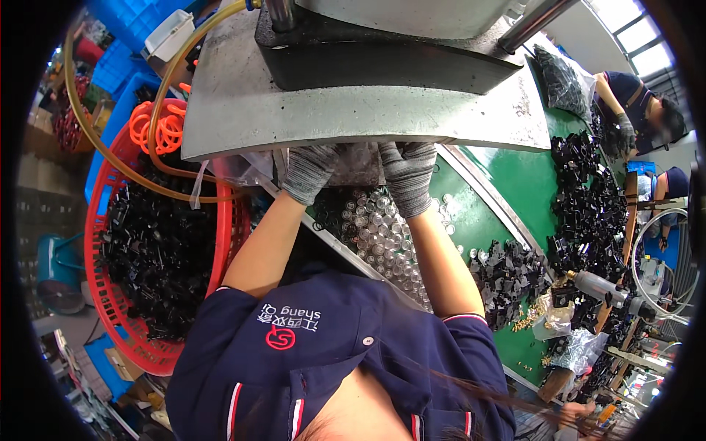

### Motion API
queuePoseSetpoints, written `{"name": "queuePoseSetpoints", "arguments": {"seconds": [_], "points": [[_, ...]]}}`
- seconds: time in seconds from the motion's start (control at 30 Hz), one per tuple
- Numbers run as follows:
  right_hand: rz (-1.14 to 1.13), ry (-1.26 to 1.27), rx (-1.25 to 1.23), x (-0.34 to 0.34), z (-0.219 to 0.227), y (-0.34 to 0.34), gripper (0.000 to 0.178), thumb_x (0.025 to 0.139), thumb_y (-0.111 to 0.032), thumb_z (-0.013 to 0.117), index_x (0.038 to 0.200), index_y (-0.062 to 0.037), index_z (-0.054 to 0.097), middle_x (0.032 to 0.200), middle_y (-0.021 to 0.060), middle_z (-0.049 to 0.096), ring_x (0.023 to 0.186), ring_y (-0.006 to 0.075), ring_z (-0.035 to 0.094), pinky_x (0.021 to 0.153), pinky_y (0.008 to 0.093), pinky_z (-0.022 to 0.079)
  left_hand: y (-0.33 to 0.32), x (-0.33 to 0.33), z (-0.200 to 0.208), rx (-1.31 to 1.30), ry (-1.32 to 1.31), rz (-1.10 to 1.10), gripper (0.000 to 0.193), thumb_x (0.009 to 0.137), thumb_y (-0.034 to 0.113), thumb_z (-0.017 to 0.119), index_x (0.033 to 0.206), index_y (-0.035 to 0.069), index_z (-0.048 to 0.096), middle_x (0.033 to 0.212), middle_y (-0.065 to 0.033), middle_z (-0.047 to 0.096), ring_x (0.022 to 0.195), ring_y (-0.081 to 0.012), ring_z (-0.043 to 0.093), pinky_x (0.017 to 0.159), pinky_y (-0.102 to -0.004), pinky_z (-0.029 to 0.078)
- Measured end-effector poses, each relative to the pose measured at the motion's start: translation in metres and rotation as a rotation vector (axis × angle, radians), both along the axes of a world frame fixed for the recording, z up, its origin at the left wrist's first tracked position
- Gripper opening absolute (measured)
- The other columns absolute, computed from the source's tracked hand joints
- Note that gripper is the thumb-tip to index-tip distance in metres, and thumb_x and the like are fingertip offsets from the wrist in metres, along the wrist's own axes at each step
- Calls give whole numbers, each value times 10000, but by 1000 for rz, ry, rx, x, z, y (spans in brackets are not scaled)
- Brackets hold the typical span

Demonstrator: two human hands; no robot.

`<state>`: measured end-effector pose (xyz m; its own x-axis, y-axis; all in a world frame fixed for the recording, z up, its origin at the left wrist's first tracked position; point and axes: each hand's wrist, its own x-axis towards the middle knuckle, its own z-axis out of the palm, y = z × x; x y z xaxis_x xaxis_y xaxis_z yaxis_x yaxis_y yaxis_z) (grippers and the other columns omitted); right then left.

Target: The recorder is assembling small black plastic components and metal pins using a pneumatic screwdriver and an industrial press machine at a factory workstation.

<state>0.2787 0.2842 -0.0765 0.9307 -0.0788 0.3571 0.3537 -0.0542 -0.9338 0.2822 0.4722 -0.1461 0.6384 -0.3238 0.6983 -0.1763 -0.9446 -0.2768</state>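
Both of my hands wear grey knitted gloves and reach under the front edge of a thick metal plate on a machine. My left hand is beside a greyish block-like surface between the hands. My right hand is on the other side of that surface, its thumb side showing. The plate hides most fingers of both hands, so what they hold, if anything, cannot be seen. Below and between my forearms lie many small clear round pieces on the green tabletop.
A red basket of black parts stands at my left, with a yellowish hose crossing it. Black parts pile up at the right, near a powered driver. A metal rail crosses the tabletop. Another person sits far right.
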Motion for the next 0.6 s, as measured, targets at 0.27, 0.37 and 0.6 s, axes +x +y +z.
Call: {"name": "queuePoseSetpoints", "arguments": {"seconds": [0.27, 0.37, 0.6], "points": [[40, 7, -200, -8, 22, -5, 254, 850, -98, 666, 1057, 34, 604, 921, 88, 670, 779, 172, 624, 740, 280, 498, -15, -15, 51, -1064, 775, -435, 524, 910, 312, 568, 1373, 110, 427, 1331, -130, 508, 1144, -276, 550, 888, -387, 483], [222, 321, 173, -28, 57, -9, 269, 844, -132, 676, 1057, 24, 620, 911, 86, 672, 787, 164, 630, 719, 278, 511, -33, -44, 76, -1421, 858, -620, 541, 878, 265, 610, 1361, 94, 436, 1320, -121, 524, 1148, -273, 550, 874, -355, 494], [68, 481, 427, -56, 18, -125, 484, 782, -243, 639, 1191, 8, 571, 1015, 157, 655, 814, 199, 641, 646, 279, 526, 0, -110, 121, -1007, 924, -651, 537, 772, 176, 757, 1245, 50, 536, 1107, -92, 633, 997, -196, 624, 878, -325, 508]]}}
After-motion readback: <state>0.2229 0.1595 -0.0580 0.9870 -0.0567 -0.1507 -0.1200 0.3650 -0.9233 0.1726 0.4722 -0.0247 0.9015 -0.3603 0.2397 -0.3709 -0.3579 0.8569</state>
